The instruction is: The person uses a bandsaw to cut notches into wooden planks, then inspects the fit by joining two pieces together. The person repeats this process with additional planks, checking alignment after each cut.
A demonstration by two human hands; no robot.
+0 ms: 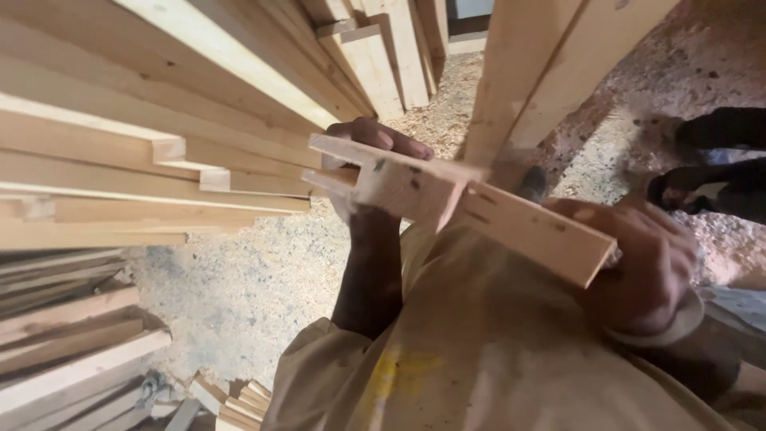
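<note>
The left hand (375,172) grips the far end of a short pale wooden board (463,203), its fingers (383,137) curled over the top edge and closed on the wood. The right hand (638,267) clasps the near end of the same board, fingers wrapped around the underside and closed tight on it. The board is held in the air in front of the person's chest, tilted so that the left end sits higher than the right, with a few dark marks on its face. Below it spreads the person's tan shirt (479,359), smeared with yellow. To the left, a stack of long planks (144,160) reaches across the view, and more timber (72,351) lies low at the left. An upright beam (527,72) stands just behind the board. Sawdust covers the floor (239,279).
</note>
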